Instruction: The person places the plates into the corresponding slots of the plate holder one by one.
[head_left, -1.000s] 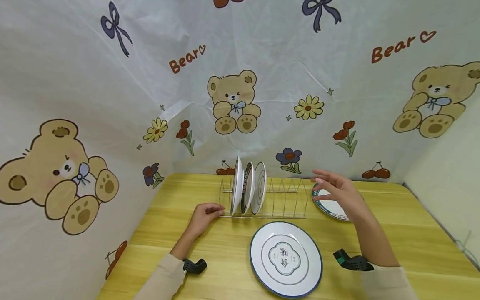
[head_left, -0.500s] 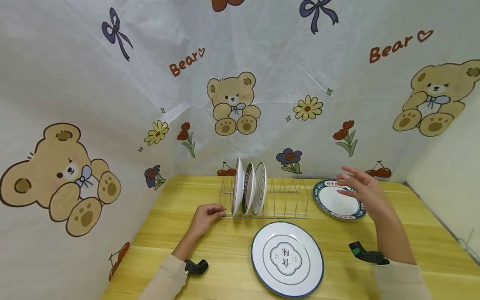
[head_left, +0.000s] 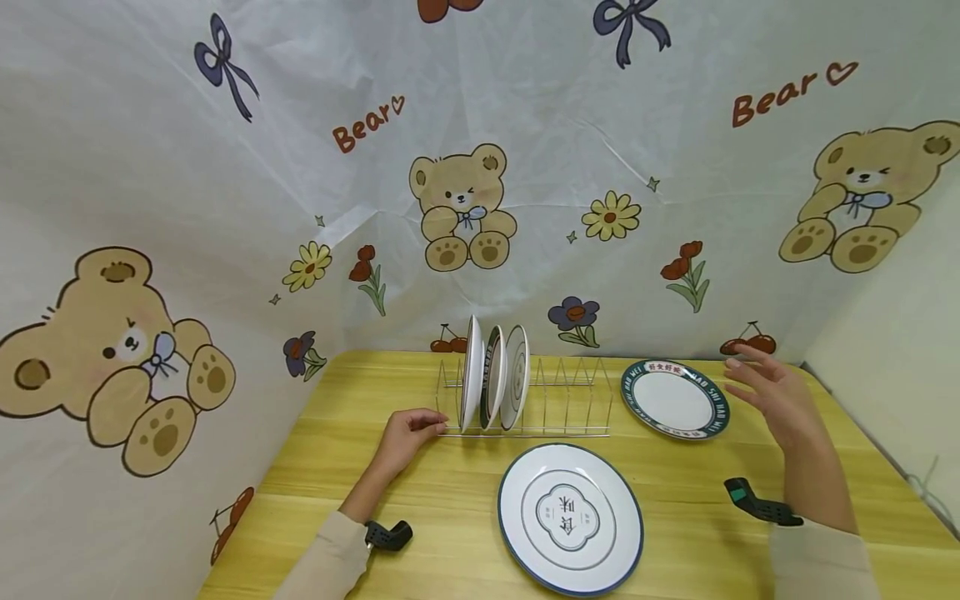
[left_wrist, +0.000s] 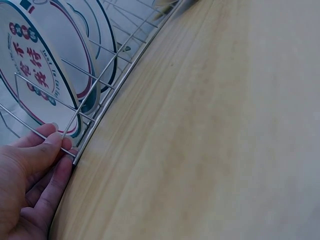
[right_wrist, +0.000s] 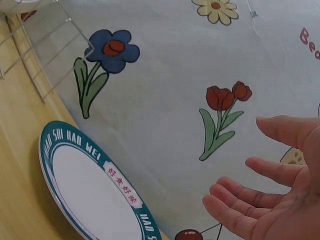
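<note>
My left hand (head_left: 405, 437) pinches the left end of a wire dish rack (head_left: 566, 432); in the left wrist view thumb and fingers close round its corner wire (left_wrist: 68, 125). Three plates stand on edge in the rack's left part: a white one (head_left: 472, 375) outermost, a dark-rimmed one (head_left: 492, 379) in the middle and a ringed one (head_left: 517, 379). My right hand (head_left: 780, 400) hovers with spread fingers just right of a green-rimmed plate (head_left: 675, 402) lying on the table. Nothing is in that hand, as the right wrist view also shows.
A large blue-rimmed plate (head_left: 570, 518) lies face up in front of the rack on the wooden table (head_left: 450, 533). Behind the table hangs a bear-printed cloth (head_left: 525, 283). A pale wall (head_left: 915, 400) borders the table on the right, with a thin cable (head_left: 933, 492) along it.
My right hand has moved right, from over the green-rimmed plate to beside it, uncovering the plate. The left hand stays at the rack's end, and the plates keep their places.
</note>
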